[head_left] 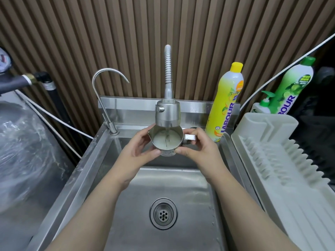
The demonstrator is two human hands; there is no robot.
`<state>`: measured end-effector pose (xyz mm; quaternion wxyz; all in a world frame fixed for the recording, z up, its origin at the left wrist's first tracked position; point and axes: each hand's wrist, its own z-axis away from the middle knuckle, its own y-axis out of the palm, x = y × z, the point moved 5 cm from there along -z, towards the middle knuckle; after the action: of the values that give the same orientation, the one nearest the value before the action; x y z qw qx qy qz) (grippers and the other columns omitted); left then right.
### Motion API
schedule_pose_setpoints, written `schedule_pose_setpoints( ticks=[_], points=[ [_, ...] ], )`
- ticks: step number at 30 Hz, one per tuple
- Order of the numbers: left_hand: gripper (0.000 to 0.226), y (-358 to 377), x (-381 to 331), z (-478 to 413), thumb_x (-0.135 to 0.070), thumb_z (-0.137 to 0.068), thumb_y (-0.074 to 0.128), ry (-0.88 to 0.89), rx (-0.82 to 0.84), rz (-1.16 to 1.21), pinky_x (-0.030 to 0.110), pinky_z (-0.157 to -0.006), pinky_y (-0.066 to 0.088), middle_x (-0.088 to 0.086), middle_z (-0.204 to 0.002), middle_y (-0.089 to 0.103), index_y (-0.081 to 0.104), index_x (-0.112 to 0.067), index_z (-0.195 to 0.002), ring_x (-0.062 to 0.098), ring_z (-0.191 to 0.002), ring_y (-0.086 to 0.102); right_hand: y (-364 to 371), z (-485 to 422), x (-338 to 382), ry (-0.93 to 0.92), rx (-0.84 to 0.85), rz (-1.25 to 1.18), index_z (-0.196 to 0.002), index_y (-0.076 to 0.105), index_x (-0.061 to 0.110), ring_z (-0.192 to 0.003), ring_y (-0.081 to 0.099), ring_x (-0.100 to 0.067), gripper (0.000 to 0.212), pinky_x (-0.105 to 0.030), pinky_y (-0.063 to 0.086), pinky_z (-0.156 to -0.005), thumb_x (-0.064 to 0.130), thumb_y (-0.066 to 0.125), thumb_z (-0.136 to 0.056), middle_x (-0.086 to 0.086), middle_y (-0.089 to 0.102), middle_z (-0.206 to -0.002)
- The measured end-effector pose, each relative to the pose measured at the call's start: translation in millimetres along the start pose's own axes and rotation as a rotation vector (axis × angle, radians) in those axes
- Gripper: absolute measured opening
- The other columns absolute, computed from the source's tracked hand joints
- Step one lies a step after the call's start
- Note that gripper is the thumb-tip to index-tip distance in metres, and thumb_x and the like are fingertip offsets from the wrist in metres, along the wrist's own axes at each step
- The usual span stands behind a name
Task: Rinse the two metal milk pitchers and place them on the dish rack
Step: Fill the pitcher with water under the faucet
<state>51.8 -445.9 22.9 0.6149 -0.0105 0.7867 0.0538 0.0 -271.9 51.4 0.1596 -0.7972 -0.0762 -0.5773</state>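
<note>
A metal milk pitcher (165, 141) is held upright under the flexible faucet head (168, 113), over the steel sink (181, 187). Water streams into it and the liquid inside looks milky white. My left hand (140, 148) cups the pitcher's left side, spout pointing left. My right hand (196, 144) grips its right side at the handle (189, 139). A second pitcher is not in view. The white plastic dish rack (282, 160) stands to the right of the sink with nothing on it.
A thin gooseneck tap (107, 91) rises at the sink's back left. A yellow dish soap bottle (225, 104) stands at the back right corner; a green bottle (291, 87) and a pump bottle (262, 105) sit behind the rack. Plastic-wrapped equipment (23, 151) fills the left.
</note>
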Motion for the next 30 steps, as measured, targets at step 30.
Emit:
schedule_pose_setpoints(
  ticks=[30],
  points=[
    [0.058, -0.1, 0.7, 1.8, -0.008, -0.075, 0.070, 0.000, 0.047, -0.032, 0.008, -0.093, 0.042, -0.018, -0.129, 0.062, 0.056, -0.039, -0.122, 0.002, -0.129, 0.048, 0.2, 7.7, -15.7, 0.046, -0.070, -0.013, -0.084, 0.065, 0.042, -0.082, 0.044, -0.011, 0.034, -0.032, 0.040, -0.080, 0.029, 0.082, -0.057, -0.014, 0.064, -0.099]
  ],
)
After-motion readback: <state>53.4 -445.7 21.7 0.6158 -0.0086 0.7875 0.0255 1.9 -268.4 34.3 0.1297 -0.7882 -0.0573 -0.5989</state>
